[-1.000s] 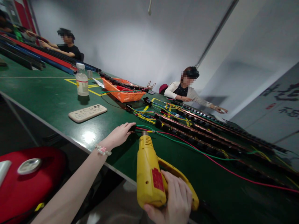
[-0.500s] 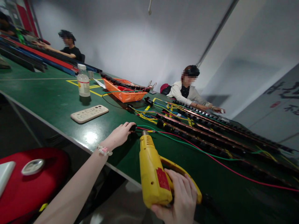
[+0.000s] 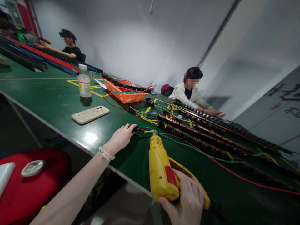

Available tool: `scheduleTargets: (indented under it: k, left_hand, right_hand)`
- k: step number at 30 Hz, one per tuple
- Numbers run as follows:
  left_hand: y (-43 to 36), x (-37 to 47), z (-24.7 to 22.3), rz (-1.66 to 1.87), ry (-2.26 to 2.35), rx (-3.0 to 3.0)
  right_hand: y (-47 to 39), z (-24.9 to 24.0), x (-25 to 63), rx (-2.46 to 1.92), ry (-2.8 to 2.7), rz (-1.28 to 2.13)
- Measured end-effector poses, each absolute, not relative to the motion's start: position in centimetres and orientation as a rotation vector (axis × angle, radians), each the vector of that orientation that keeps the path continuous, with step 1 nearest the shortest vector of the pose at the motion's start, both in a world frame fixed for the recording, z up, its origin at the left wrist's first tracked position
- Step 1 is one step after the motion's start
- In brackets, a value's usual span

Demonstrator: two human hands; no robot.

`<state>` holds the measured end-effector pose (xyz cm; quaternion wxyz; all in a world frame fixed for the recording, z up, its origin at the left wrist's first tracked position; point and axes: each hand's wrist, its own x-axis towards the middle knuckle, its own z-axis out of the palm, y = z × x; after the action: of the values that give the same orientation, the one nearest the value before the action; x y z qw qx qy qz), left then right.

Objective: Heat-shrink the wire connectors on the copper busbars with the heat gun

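Note:
My right hand is wrapped round a yellow heat gun, its metal nozzle pointing away from me at the wires. My left hand is closed on a small black connector above the green table. From that connector run a green wire and a red wire toward the right. A short yellow-green wire ends close to the nozzle. Whether the nozzle touches any wire I cannot tell.
A phone and a bottle stand left on the green table. Behind is an orange basket of parts. Long copper-and-black bars with coloured wires lie right. Two co-workers sit across; a red stool is lower left.
The heat gun has shifted right in my right hand, its nozzle moving along the wires toward the yellow-green wire's end. My left hand keeps its grip, nearly still. The co-worker's hands at right moved slightly.

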<state>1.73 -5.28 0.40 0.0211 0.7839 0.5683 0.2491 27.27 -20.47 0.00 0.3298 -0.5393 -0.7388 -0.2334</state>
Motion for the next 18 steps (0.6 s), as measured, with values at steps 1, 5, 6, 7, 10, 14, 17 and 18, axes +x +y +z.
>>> scheduleTargets:
  k: [1,5,6,7,10,14,17,18]
  left_hand:
    - [-5.3,1.7,0.5,0.773,1.756,2.431]
    - [-5.3,1.7,0.5,0.778,1.701,2.437]
    - [-5.2,1.7,0.4,0.786,1.687,2.440]
    - [-5.2,1.7,0.3,0.794,1.675,2.443]
    - [-5.1,1.6,-0.1,0.803,1.648,2.453]
    - [-4.6,1.5,-0.6,0.877,1.592,2.457]
    - [-4.3,1.5,-0.5,1.029,1.555,2.459]
    - [-4.3,1.6,-0.4,1.070,1.539,2.461]
  right_hand:
    - [-20.5,0.0,27.3,-1.407,-1.933,-0.622]
    - [-20.6,-0.2,27.2,-1.390,-1.931,-0.645]
    - [-20.7,-0.2,27.1,-1.387,-1.928,-0.648]
    - [-20.7,-0.3,27.0,-1.386,-1.924,-0.649]
    - [-20.9,-0.7,26.5,-1.391,-1.897,-0.634]
    - [-21.1,-0.9,26.0,-1.387,-1.889,-0.593]
    - [-21.1,-0.8,25.6,-1.353,-1.917,-0.599]
    - [-21.1,-0.8,25.5,-1.348,-1.915,-0.596]
